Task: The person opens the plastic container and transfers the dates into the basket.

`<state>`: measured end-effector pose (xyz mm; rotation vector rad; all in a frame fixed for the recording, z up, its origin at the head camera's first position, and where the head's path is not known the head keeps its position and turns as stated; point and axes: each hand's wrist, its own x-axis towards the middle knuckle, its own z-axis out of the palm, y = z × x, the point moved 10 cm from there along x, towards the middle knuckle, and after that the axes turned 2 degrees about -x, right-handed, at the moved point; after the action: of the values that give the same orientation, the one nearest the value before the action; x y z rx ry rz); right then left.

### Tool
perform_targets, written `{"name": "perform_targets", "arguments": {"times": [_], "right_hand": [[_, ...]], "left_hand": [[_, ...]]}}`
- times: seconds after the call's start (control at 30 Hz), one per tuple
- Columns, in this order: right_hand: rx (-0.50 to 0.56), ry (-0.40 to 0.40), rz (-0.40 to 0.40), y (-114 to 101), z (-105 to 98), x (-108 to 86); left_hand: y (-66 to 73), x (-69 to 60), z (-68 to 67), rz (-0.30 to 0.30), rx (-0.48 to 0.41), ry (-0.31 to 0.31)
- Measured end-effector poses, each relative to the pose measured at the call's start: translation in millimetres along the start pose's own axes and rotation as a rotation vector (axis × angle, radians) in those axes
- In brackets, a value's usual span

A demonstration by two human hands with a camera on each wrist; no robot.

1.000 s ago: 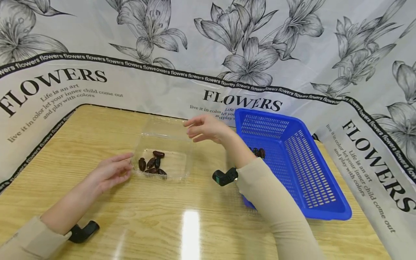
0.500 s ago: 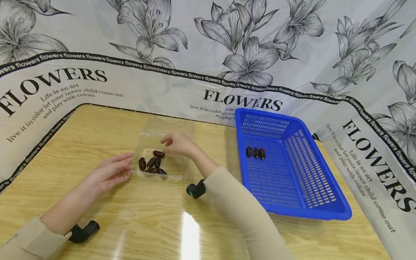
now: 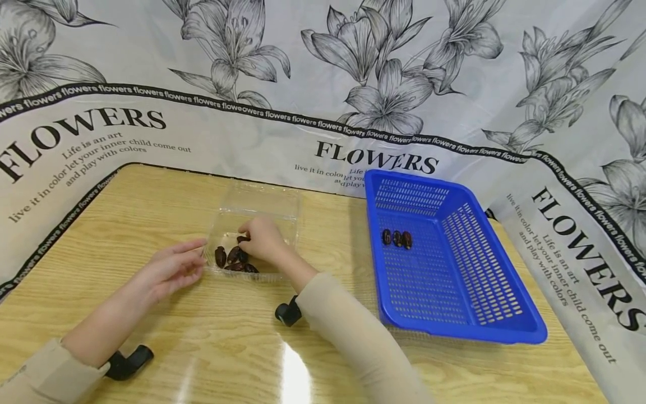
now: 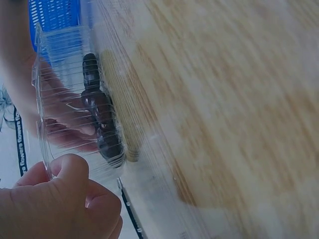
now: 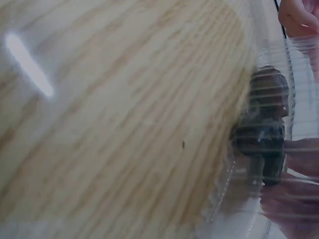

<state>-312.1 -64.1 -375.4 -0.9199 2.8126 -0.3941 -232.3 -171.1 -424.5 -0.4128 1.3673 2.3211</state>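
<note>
A clear plastic box [image 3: 290, 227], its lid folded back, stands on the table with several dark dates [image 3: 220, 257] inside. The left hand [image 3: 171, 269] pinches the box's left rim between thumb and fingers; the left wrist view shows this hand [image 4: 70, 199] at the rim. Inside the box, the right hand [image 3: 264, 238] has its fingertips on the uppermost date [image 3: 243, 239], pinching it. In the right wrist view the right hand's fingers [image 5: 294, 204] appear through the ribbed clear wall, beside the dates [image 5: 269, 92].
A blue plastic basket [image 3: 504, 335] stands on the right side of the wooden table [image 3: 212, 342], with three dates [image 3: 397, 238] lying in a row near its left wall. A flower-printed cloth [image 3: 242, 134] hangs behind the table.
The right hand has moved left from beside the basket, then down into the clear box, where it has taken hold of a date. The left hand has stayed at the rim.
</note>
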Motion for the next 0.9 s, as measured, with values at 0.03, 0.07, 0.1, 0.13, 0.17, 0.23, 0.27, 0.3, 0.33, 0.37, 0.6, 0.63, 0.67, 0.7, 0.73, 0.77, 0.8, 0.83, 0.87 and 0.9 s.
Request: {"name": "perform_targets", "arguments": {"times": [0.03, 0.07, 0.1, 0.13, 0.17, 0.23, 0.27, 0.3, 0.33, 0.37, 0.6, 0.63, 0.67, 0.7, 0.73, 0.77, 0.8, 0.83, 0.87, 0.9], "right_hand": [[-0.007, 0.008, 0.0, -1.5, 0.0, -0.5], [-0.011, 0.017, 0.002, -2.9, -0.2, -1.1], [-0.022, 0.025, 0.002, -4.1, -0.3, -1.4], [-0.023, 0.03, 0.004, -5.0, -0.5, -1.7], [-0.019, 0.031, 0.006, -5.5, -0.3, -1.8], [-0.024, 0.024, 0.007, -5.7, 0.3, -1.5], [-0.024, 0.013, 0.006, -5.5, 1.0, -1.3], [-0.024, 0.0, 0.007, -4.9, 1.9, -1.0], [-0.021, -0.014, 0.008, -4.2, 2.5, -0.8], [-0.022, -0.026, 0.006, -3.8, 3.1, -0.6], [-0.111, -0.071, -0.038, -5.7, 5.0, 0.9], [-0.116, -0.069, -0.034, -5.5, 5.1, 0.9], [-0.122, -0.068, -0.028, -5.2, 5.3, 0.9], [-0.12, -0.066, -0.02, -4.5, 5.5, 1.0], [-0.112, -0.065, -0.01, -3.5, 5.7, 0.9], [-0.099, -0.07, 0.0, -2.4, 6.3, 1.0], [-0.079, -0.075, 0.013, -0.9, 6.6, 1.1], [-0.057, -0.079, 0.022, 0.5, 6.9, 1.1], [-0.029, -0.085, 0.03, 2.0, 7.5, 1.0], [0.0, -0.095, 0.035, 3.4, 8.0, 0.9]], "left_hand": [[-0.3, -0.3, -0.1, -0.002, -0.002, 0.002], [-0.4, -0.5, 0.3, -0.002, 0.0, 0.001], [-0.4, -0.9, 0.9, -0.002, 0.001, -0.001], [-0.4, -0.9, 0.9, -0.002, 0.003, 0.0], [-0.5, -1.0, 0.9, -0.002, 0.004, 0.002], [-0.5, -1.1, 1.0, -0.001, 0.007, 0.002], [-0.4, -1.1, 1.5, 0.002, 0.008, -0.002], [-0.3, -1.0, 1.2, 0.001, 0.007, 0.0], [-0.2, -0.8, 0.7, 0.001, 0.004, 0.002], [0.3, -0.9, 1.1, 0.003, 0.004, 0.001], [2.0, -0.8, 1.2, 0.004, -0.002, -0.004], [1.9, -1.0, 1.2, 0.003, -0.004, -0.003], [1.7, -1.0, 1.0, 0.002, -0.004, -0.002], [1.5, -1.2, 0.9, 0.0, -0.006, -0.001], [1.2, -1.4, 1.2, -0.001, -0.003, 0.0], [0.9, -1.4, 1.2, -0.001, -0.002, 0.001], [0.6, -1.4, 1.4, -0.003, 0.002, 0.002], [0.4, -1.5, 1.6, -0.004, 0.004, 0.003], [0.3, -1.6, 1.4, -0.006, 0.004, 0.006], [0.0, -1.7, 1.8, -0.007, 0.006, 0.006]]}}
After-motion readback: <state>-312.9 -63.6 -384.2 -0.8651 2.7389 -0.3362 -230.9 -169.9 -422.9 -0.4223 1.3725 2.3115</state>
